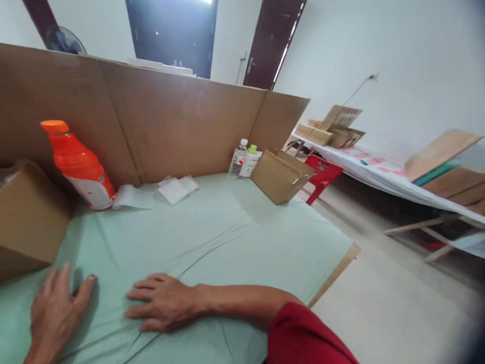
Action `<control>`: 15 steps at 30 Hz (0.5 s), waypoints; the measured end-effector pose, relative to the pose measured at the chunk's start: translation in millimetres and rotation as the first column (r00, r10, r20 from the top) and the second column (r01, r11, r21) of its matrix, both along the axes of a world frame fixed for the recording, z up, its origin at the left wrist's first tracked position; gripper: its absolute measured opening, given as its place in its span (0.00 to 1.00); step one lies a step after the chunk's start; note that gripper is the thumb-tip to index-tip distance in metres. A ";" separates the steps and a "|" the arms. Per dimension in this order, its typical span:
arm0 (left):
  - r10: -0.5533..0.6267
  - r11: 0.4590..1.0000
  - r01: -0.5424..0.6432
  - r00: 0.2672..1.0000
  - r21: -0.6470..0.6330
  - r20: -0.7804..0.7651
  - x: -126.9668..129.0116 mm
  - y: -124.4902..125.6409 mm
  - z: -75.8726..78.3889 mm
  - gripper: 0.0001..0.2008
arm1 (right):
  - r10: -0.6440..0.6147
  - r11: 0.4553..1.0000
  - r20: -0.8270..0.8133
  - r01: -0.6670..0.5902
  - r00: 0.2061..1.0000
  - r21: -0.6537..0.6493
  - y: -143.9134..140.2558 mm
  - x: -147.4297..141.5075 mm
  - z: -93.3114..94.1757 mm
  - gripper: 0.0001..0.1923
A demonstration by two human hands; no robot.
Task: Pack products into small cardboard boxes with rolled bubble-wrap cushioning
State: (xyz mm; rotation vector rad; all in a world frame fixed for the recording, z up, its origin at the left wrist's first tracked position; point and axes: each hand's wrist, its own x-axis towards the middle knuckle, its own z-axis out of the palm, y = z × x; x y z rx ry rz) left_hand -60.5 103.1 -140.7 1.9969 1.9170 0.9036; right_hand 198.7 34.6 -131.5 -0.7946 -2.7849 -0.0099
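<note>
- The left hand (56, 308) lies flat on the green cloth (227, 237), fingers spread, holding nothing.
- The right hand (162, 303) also lies palm down on the cloth, fingers together and stretched toward the left hand; it holds nothing. Its arm comes in from the right, with a red sleeve (306, 336) at the lower edge.
- The two hands are near each other but apart, with bare cloth between them.
- The cloth covers the table and shows creases running out from under the right hand.
- A brown box (28, 217) stands just beyond the left hand, at the left edge.
- An orange bottle (78, 167) leans tilted against the cardboard wall (170, 126) behind the table, beside the box.
- White paper (132, 197) lies by the bottle's base, and folded white cloths (178, 188) lie a little to its right.
- Farther back, a clear bottle (238, 159) and a white bottle with a green cap (250, 161) stand side by side at the wall.
- An open carton (280, 176) sits at the table's far right corner.
- A red chair (322, 174) stands just behind the carton.
</note>
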 end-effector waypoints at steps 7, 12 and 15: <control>-0.346 0.938 0.347 0.937 0.003 -0.050 106.3 -96.5 -12.9 0.27 | -0.680 0.646 -0.430 0.762 0.594 0.032 17.9 269.1 79.5 0.15; -0.823 0.500 0.865 0.492 -0.049 0.283 221.5 -176.7 -12.1 0.25 | -0.659 0.337 -0.669 0.930 0.343 0.144 66.2 425.0 158.5 0.21; -0.759 0.318 0.944 0.312 -0.094 0.572 255.4 -196.6 0.5 0.14 | -0.697 0.324 -0.634 0.936 0.334 0.137 74.5 467.0 170.4 0.20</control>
